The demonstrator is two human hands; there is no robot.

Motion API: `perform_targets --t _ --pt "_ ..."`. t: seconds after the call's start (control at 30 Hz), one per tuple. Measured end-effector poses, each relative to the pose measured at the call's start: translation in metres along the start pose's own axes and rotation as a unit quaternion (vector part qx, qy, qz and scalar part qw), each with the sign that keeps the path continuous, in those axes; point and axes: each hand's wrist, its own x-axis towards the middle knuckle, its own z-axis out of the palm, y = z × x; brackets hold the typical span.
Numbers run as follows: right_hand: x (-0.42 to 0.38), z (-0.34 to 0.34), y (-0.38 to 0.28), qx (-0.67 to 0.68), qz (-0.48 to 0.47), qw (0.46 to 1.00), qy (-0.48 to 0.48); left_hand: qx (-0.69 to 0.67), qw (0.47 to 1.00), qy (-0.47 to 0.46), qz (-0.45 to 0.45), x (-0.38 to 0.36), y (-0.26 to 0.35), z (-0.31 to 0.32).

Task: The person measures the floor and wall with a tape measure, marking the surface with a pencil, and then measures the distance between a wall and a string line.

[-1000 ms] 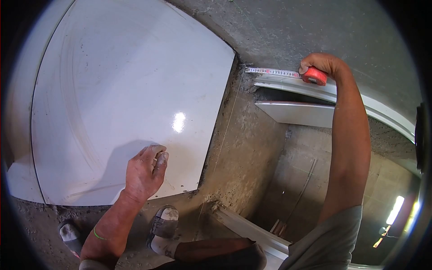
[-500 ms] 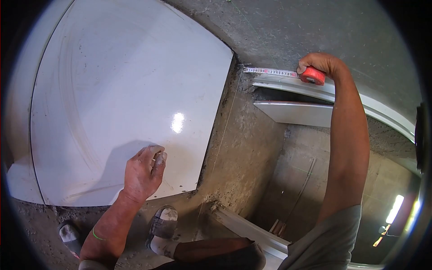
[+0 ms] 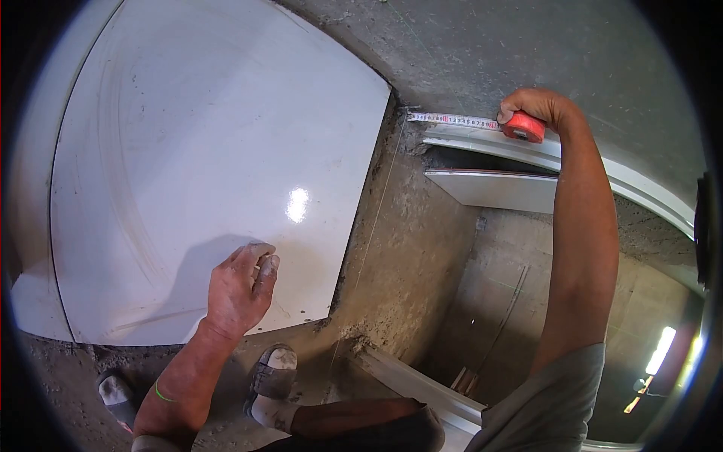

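Note:
My right hand (image 3: 533, 109), at the upper right, grips a red tape measure (image 3: 523, 127). Its extended blade (image 3: 456, 120) runs left along a white frame strip, and its end is by the gap at the corner of a large white tile (image 3: 226, 151). Over the lower part of this glossy tile is my left hand (image 3: 241, 288). Its fingers are curled in with the thumb close to the forefinger; whatever they may hold is too small to make out. A thin line (image 3: 379, 197) runs along the rough strip beside the tile edge.
A white-edged panel (image 3: 493, 188) leans in the opening below the frame strip (image 3: 625, 181). Another white frame piece (image 3: 410, 380) lies near my knee. My sandalled feet (image 3: 276, 371) are on rough, dusty ground. A lit lamp (image 3: 661, 350) shows at the lower right.

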Motion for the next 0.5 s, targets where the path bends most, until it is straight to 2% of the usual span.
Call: perform_targets --t 0.5 --pt "-0.0043 0.0009 -0.0036 -0.010 0.013 1.000 0.012 -0.014 1.000 0.000 -0.006 0.0006 0.0024 -0.0012"
